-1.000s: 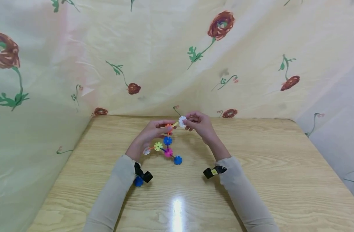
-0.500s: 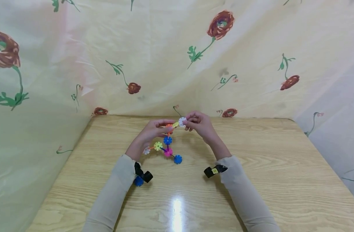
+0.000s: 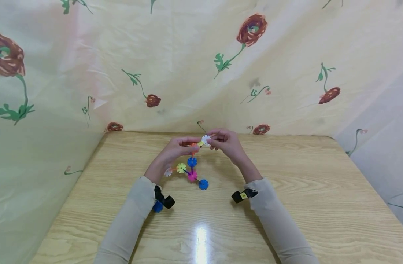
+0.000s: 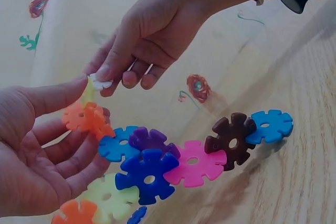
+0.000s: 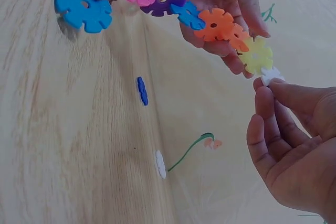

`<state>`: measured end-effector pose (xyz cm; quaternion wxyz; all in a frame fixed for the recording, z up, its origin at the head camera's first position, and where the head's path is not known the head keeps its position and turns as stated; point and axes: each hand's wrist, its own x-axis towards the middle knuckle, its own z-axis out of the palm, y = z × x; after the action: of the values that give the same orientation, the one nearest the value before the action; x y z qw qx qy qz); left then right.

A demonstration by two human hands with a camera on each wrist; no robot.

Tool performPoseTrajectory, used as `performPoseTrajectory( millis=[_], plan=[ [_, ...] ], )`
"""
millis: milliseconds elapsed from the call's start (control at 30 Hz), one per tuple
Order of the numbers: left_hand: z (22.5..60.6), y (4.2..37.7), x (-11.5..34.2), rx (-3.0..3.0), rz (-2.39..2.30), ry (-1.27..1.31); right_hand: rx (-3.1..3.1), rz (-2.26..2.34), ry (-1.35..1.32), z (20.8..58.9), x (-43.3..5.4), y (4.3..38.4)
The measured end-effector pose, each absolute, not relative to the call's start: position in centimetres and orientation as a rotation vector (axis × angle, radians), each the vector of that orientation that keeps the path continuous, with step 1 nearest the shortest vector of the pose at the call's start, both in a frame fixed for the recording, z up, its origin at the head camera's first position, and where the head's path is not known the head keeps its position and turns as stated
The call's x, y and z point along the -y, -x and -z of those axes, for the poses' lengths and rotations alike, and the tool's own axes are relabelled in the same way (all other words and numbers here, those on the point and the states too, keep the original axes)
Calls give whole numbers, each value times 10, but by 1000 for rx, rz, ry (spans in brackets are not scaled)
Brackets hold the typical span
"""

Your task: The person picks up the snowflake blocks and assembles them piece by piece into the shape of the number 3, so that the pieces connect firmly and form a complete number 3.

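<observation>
A chain of notched plastic discs joined at their slots runs between the hands. In the head view my right hand (image 3: 228, 143) pinches a white disc (image 3: 206, 140) between thumb and fingers. That disc meets a pale yellow disc (image 5: 256, 56) in the right wrist view. My left hand (image 3: 176, 148) holds the same end of the chain, around the yellow and orange discs (image 5: 214, 24). From there hang blue, purple (image 4: 153, 141) and pink (image 4: 194, 163) discs. One branch goes to a brown disc (image 4: 231, 141) and a light blue disc (image 4: 270, 126), another to a yellow-green disc (image 4: 107, 196).
A loose blue disc (image 3: 158, 206) lies by the left sleeve on the wooden table (image 3: 287, 205). The right wrist view shows another blue disc (image 5: 142, 91) and a white disc (image 5: 160, 164) near the table's edge. A flowered cloth (image 3: 188, 66) hangs behind.
The white disc in my right hand has moved slightly left and down, up against the yellow disc, closing the gap between them. The yellow disc has turned a little.
</observation>
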<state>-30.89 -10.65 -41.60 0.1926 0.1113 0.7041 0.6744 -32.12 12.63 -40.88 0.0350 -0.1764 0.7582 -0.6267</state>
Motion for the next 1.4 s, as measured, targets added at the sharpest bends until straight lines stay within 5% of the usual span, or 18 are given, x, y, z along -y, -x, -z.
performPoseTrajectory(
  millis=[767, 1400],
  plan=[
    [417, 307, 102, -2034, -1904, -276, -2361, 1791, 676, 404, -127, 317],
    [431, 314, 100, -2017, -1733, -232, -2234, 1761, 378, 423, -119, 323]
  ],
)
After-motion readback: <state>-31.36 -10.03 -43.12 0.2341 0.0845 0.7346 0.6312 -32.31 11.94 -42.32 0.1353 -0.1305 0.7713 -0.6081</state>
